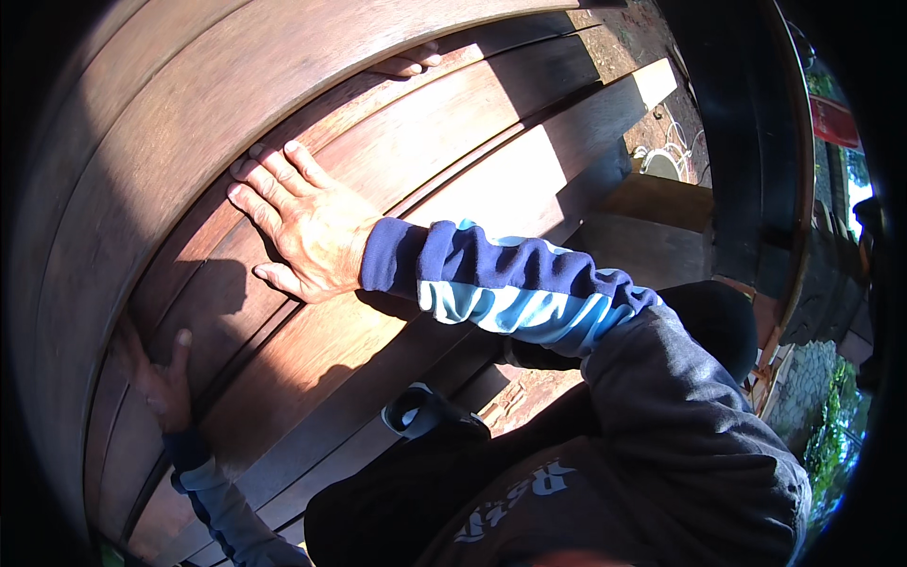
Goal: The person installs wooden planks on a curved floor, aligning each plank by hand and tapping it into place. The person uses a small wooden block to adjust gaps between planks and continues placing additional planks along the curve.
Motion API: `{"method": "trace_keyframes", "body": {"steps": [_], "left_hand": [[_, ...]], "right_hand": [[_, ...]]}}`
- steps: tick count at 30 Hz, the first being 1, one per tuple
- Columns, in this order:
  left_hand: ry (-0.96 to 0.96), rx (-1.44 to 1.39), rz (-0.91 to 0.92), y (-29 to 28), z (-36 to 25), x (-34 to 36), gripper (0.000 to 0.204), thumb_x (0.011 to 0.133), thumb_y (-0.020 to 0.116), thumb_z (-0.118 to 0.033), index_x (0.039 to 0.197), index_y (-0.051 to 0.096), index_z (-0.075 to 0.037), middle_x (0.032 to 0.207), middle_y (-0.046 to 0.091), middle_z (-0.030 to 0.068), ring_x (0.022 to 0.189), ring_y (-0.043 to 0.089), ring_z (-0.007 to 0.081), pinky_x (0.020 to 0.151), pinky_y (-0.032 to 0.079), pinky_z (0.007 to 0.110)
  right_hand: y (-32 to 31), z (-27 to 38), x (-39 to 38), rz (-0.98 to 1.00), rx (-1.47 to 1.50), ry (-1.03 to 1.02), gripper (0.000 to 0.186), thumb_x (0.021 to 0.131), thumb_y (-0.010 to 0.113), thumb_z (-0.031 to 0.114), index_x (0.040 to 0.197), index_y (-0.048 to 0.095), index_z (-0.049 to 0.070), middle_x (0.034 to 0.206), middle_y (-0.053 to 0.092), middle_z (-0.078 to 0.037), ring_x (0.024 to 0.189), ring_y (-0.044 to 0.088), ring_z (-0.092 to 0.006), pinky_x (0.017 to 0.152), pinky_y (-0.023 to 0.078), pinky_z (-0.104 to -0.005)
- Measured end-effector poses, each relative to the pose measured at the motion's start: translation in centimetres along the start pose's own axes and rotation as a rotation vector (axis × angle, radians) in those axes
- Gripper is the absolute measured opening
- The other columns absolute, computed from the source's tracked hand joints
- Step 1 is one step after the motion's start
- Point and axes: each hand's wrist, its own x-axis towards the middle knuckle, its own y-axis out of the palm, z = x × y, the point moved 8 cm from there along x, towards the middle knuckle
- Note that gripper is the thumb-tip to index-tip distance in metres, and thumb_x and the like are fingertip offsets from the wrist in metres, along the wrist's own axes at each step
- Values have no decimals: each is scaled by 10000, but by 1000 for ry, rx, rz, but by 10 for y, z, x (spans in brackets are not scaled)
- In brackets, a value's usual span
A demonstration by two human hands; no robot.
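My right hand [307,227] lies flat on brown wooden boards [453,109], its fingers stretched out and the thumb apart. Its fingertips reach the lower edge of a wide raised board [203,99], which looks curved across the upper left. Lower down on the left, in shadow, my left hand [161,383] rests by the same edge with its thumb sticking up. Its fingers are straight, and their tips are hard to see in the dark. Nothing shows in either hand.
Another person's fingers [406,64] rest on the boards beneath the raised board's far edge. Board ends stick out over a dirt floor near a white bucket [661,165] with pale cords. A dark upright post [737,123] stands at right. My shoe [425,411] is below the boards.
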Motion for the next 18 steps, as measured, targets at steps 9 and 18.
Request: {"method": "trace_keyframes", "body": {"steps": [9, 18], "left_hand": [[29, 2, -14, -4, -6, 2, 856, 789, 747, -379, 1447, 344, -8, 1475, 322, 268, 1384, 265, 427, 1135, 209, 517], [19, 11, -17, -5, -7, 2, 854, 792, 744, -399, 1441, 355, -5, 1477, 306, 277, 1379, 266, 436, 1133, 217, 516]], "right_hand": [[-3, 0, 0, -16, 18, 7, 767, 843, 515, 468, 1382, 399, -65, 1404, 412, -264, 1358, 320, -417, 1153, 141, -542], [-2, 0, 0, -3, 44, 17, 778, 828, 527, 453, 1389, 386, -67, 1420, 394, -265, 1370, 302, -420, 1159, 127, -540]]}}
